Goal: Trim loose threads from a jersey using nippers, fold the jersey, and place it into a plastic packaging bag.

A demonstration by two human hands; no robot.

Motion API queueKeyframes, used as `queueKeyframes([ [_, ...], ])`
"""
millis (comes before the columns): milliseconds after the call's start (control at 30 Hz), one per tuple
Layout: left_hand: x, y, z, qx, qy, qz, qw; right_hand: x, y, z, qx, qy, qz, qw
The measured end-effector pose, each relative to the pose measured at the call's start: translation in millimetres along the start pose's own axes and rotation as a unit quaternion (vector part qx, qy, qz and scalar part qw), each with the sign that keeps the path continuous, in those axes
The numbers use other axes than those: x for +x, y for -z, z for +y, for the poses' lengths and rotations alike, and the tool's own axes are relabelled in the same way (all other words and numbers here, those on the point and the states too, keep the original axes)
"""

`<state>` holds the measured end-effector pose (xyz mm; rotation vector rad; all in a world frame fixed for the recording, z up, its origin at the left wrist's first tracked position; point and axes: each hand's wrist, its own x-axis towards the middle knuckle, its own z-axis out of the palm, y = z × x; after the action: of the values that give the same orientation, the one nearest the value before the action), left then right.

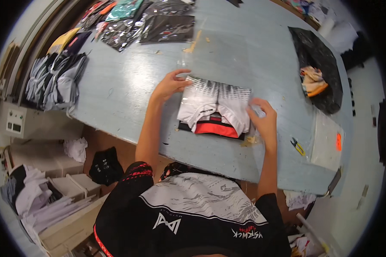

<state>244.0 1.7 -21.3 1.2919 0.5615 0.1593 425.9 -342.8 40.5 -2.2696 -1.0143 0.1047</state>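
A folded white jersey (201,96) with a black speckled pattern lies in front of me, collar toward me. Inside the neck shows a red-orange panel (218,129), with dark fabric under the lower edge. A clear plastic bag (221,55) stretches flat beyond the jersey; where its near edge runs is hard to see. My left hand (169,86) is at the jersey's far left corner, thumb and fingers apart. At the right edge, my right hand (265,121) has curved fingers with a gap before the thumb; glossy film shows near them.
Bagged garments (167,28) lie at the far left of the table, near a bundle of grey clothes (58,81). To the right are a black plastic bag (319,64) with an orange patterned cloth (313,81), yellow-handled snips (297,147) and a pale plastic sheet (324,141).
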Motion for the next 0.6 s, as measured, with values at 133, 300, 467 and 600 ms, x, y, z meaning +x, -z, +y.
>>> queueKeyframes([
  [133,-2.0,-4.8,12.6,0.027,0.015,-0.022,0.999,64.2,-35.2,52.4,0.322,-0.147,0.027,0.935],
  [300,-3.5,-14.7,22.2,0.019,0.026,-0.021,0.999,86.8,-25.7,51.7,0.408,-0.241,-0.142,0.869],
  [467,-22.6,-14.6,6.5,0.060,0.049,-0.006,0.997,42.5,-25.0,49.8,0.495,-0.259,-0.163,0.813],
  [600,-26.2,-20.2,13.8,0.098,0.041,-0.030,0.994,29.2,-26.0,53.3,0.458,-0.256,-0.194,0.829],
])
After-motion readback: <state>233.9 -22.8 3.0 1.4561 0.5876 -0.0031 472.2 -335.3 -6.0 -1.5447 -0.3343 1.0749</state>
